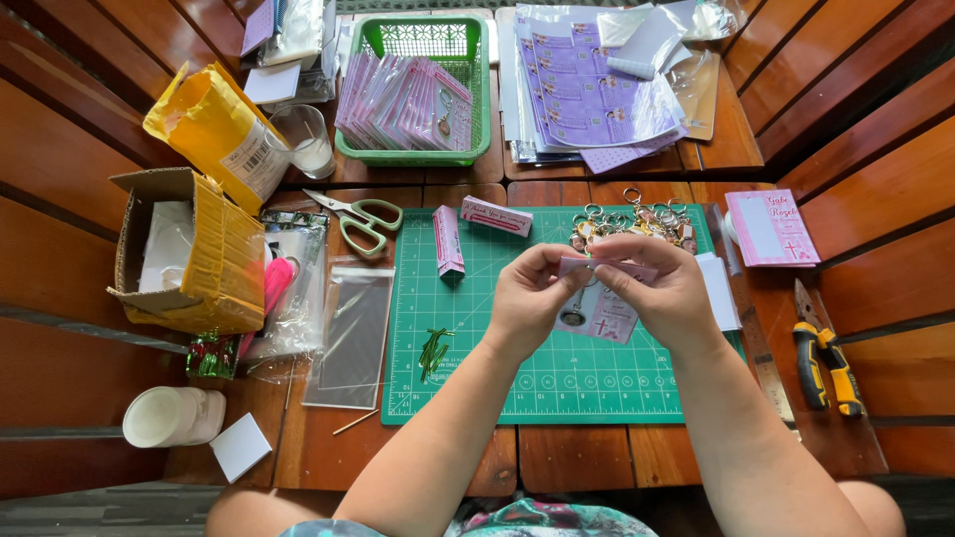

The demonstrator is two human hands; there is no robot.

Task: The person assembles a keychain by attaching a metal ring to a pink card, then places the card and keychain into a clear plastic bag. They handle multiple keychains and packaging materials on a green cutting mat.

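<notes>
Both hands meet over a green cutting mat [517,378] on a wooden table. My left hand [527,298] and my right hand [662,288] pinch a small pink card in a clear sleeve [609,316] between them, with a round keychain charm [574,316] hanging at its lower left. A pile of keychains with metal rings [632,221] lies on the mat just beyond my fingers. Two narrow pink boxes [448,241] rest on the mat to the left, and a bundle of green twist ties [433,350] lies nearer me.
A green basket [413,35] of packed pink cards stands at the back, beside stacked purple card sheets [587,94]. Scissors [360,214], clear bags [350,333], a cardboard box [184,249] and a yellow mailer [214,129] lie left. Yellow-handled pliers [826,358] and a pink booklet [771,227] lie right.
</notes>
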